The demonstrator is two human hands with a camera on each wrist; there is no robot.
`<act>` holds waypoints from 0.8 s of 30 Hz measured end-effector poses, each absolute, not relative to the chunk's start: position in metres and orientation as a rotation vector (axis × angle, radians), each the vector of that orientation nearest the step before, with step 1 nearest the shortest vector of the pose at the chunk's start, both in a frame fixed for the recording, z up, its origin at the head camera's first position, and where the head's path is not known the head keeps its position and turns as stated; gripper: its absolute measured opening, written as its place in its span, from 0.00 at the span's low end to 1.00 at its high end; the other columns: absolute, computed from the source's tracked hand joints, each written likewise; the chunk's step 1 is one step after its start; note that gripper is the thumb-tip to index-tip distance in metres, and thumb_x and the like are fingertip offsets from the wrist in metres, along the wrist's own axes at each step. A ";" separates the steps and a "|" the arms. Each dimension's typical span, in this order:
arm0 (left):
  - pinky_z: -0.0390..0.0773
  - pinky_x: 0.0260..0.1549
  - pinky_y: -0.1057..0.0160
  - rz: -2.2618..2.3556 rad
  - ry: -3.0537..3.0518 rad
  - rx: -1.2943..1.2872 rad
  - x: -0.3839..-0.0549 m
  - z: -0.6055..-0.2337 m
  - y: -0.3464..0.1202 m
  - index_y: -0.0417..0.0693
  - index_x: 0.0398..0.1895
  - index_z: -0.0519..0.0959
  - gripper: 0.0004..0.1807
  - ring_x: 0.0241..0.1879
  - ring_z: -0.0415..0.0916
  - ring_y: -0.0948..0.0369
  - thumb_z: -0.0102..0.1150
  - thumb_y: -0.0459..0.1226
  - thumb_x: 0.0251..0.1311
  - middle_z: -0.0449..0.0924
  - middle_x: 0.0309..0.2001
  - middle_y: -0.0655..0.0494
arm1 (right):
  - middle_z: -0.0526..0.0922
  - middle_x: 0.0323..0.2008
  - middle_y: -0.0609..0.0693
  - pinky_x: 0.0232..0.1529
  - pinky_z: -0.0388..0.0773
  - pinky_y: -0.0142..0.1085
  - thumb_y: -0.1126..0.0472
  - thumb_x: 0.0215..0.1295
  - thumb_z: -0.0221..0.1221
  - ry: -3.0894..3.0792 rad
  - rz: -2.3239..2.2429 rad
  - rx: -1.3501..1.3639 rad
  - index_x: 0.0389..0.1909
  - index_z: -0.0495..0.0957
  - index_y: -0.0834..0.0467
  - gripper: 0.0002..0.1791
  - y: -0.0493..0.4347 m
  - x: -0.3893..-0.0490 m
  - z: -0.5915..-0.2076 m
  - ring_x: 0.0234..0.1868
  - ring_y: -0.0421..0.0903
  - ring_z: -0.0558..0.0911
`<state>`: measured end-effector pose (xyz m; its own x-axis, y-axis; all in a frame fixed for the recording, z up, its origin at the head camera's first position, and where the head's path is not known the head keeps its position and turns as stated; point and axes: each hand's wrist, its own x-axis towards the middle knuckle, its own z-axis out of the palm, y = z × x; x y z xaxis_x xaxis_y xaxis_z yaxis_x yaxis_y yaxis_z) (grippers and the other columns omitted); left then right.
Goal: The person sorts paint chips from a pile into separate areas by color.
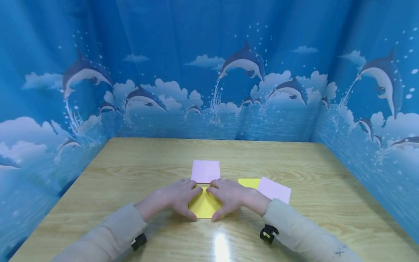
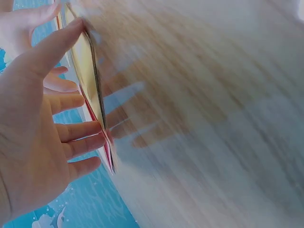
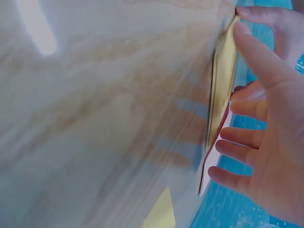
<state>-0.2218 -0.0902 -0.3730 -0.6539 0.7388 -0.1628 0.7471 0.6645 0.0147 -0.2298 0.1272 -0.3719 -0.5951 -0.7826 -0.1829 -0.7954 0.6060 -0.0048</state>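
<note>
A yellow square of paper (image 1: 204, 207), with faint slanting lines on its face, lies on the table between both hands. My left hand (image 1: 184, 197) rests along its left side, the thumb at the near corner and fingers towards the far edge. Mirroring it on the right side is my right hand (image 1: 230, 198), its thumb at the other near corner. Both wrist views show the fingers extended and only lightly bent against the yellow paper (image 2: 84, 66), which has several thin layers at its edge. A pale pink square (image 1: 206, 171) lies just beyond it, near the fingertips.
Right of the right hand, another pale pink square (image 1: 275, 189) overlaps a second yellow sheet (image 1: 249, 183). The wooden table (image 1: 150, 156) is glossy, with a bright reflection near its front. A blue curtain (image 1: 183, 43) printed with dolphins stands along the back and sides.
</note>
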 end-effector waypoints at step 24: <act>0.68 0.53 0.53 -0.241 2.872 1.406 -0.261 -0.352 -0.032 0.44 0.60 0.67 0.46 0.53 0.68 0.54 0.51 0.69 0.49 0.71 0.53 0.51 | 0.70 0.55 0.60 0.51 0.67 0.56 0.43 0.52 0.64 3.076 0.008 -1.038 0.58 0.68 0.64 0.38 0.225 -0.237 -0.352 0.56 0.58 0.69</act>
<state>-0.2611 -0.0321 -0.3523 -0.6137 0.7895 -0.0071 0.7797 0.6045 -0.1634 -0.2372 0.2255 -0.3517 -0.7906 -0.6046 0.0972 -0.6041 0.7960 0.0381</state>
